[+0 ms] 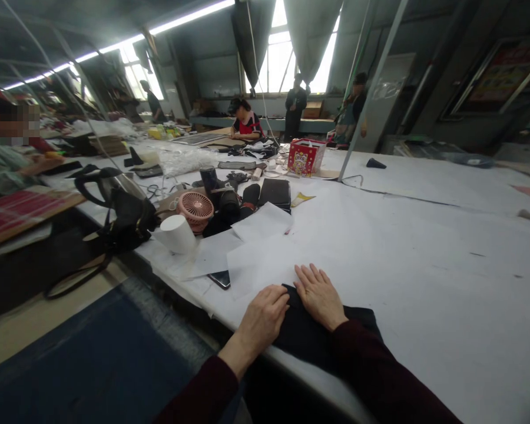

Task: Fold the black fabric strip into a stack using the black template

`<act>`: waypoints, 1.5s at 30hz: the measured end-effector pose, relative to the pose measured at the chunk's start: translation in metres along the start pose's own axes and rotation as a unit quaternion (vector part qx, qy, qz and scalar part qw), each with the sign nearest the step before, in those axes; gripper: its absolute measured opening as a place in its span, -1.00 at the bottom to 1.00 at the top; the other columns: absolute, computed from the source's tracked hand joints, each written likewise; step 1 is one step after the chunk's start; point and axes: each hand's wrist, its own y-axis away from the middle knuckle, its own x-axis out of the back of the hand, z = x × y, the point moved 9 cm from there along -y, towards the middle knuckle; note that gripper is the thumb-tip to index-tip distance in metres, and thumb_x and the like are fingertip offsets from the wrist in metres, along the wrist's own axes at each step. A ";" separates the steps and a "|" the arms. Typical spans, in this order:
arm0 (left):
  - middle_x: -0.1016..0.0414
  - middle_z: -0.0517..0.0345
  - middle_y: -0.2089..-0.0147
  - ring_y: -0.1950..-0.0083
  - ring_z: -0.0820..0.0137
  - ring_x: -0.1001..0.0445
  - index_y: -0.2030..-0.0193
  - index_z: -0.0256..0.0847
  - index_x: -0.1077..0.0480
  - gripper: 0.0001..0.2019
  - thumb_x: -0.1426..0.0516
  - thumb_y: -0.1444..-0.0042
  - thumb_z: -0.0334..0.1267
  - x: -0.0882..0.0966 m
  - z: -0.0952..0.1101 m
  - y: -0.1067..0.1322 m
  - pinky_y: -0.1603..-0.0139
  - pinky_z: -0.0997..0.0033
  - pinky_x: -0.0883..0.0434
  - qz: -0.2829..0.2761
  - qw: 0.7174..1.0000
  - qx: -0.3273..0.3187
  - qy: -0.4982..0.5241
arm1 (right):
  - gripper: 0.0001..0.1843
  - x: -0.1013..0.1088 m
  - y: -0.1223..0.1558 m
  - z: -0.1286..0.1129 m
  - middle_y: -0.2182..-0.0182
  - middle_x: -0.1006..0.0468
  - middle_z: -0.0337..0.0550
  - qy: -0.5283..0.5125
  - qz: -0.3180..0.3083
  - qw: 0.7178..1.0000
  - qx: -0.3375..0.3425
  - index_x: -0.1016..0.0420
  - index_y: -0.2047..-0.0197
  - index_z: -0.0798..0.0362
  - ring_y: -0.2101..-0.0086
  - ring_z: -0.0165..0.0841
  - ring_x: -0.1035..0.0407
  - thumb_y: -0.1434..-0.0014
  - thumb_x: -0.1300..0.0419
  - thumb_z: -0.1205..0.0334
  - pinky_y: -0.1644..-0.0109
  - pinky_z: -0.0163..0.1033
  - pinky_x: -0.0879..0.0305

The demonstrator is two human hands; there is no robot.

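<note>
A piece of black fabric (304, 333) lies at the near edge of the white table, partly covered by my hands and sleeves. My left hand (265, 312) has its fingers curled closed at the fabric's left corner, pinching it. Flat on the fabric's far edge rests my right hand (318, 294), its fingers stretched out and side by side. Loose white paper sheets (256, 259) lie just beyond my hands. From under them sticks out the corner of a dark phone-like object (221, 279).
Left of the papers stand a white paper roll (176, 234), a pink fan (195, 207), a black bag (135, 218) and a kettle (115, 185). A red box (307, 158) and a slanting pole (371, 88) are farther back. Other people work around the tables.
</note>
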 end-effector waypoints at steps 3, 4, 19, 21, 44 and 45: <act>-0.44 0.04 -0.05 -0.11 0.28 -0.37 -0.07 -0.18 -0.35 -0.71 0.04 -0.26 -0.39 -0.011 -0.002 0.009 -0.18 0.21 -0.39 -0.030 0.999 -0.003 0.029 | -0.44 0.000 0.000 0.001 -0.28 -0.24 -0.04 -0.008 0.003 1.000 -0.005 -0.07 -0.37 0.03 -0.31 -0.11 0.04 -0.38 0.20 0.04 -0.32 0.06 0.07; -0.43 0.03 -0.06 -0.12 0.28 -0.37 -0.08 -0.18 -0.34 -0.70 0.04 -0.26 -0.39 -0.012 -0.003 0.013 -0.18 0.20 -0.38 -0.034 0.999 0.000 0.037 | -0.44 -0.001 0.000 0.001 -0.28 -0.24 -0.04 -0.010 0.003 1.000 -0.006 -0.08 -0.37 0.03 -0.31 -0.11 0.03 -0.37 0.20 0.04 -0.32 0.06 0.07; -0.46 0.20 0.29 0.17 0.34 -0.41 0.37 -0.15 -0.41 -0.92 -0.14 0.04 -0.38 -0.019 -0.066 -0.007 0.07 0.31 -0.35 0.033 0.955 0.226 0.190 | -0.44 0.002 0.000 0.002 -0.27 -0.26 -0.05 -0.021 0.012 1.000 -0.012 -0.10 -0.36 0.01 -0.30 -0.11 0.03 -0.37 0.18 0.04 -0.32 0.05 0.08; -0.47 0.20 0.29 0.20 0.36 -0.43 0.30 -0.15 -0.41 -0.85 -0.12 0.07 -0.40 -0.020 -0.075 -0.004 0.13 0.35 -0.36 0.023 0.947 0.248 0.204 | -0.44 0.004 0.000 0.001 -0.27 -0.26 -0.05 -0.024 0.014 1.000 -0.013 -0.10 -0.36 0.01 -0.30 -0.11 0.02 -0.37 0.18 0.04 -0.32 0.06 0.08; -0.46 0.21 0.36 0.33 0.46 -0.40 0.22 -0.20 -0.49 -0.73 -0.13 0.13 -0.42 -0.045 -0.084 -0.017 0.26 0.46 -0.35 -0.040 0.890 0.267 0.366 | -0.45 0.006 0.001 0.002 -0.26 -0.27 -0.03 -0.026 0.017 0.999 -0.018 -0.11 -0.36 0.01 -0.30 -0.09 0.02 -0.36 0.17 0.05 -0.33 0.06 0.10; -0.47 0.19 0.33 0.30 0.45 -0.42 0.19 -0.21 -0.48 -0.70 -0.12 0.13 -0.44 -0.045 -0.085 -0.016 0.24 0.45 -0.36 -0.044 0.886 0.266 0.378 | -0.45 0.006 0.001 0.002 -0.26 -0.27 -0.03 -0.025 0.017 0.999 -0.018 -0.11 -0.35 0.01 -0.30 -0.09 0.02 -0.36 0.17 0.05 -0.33 0.06 0.10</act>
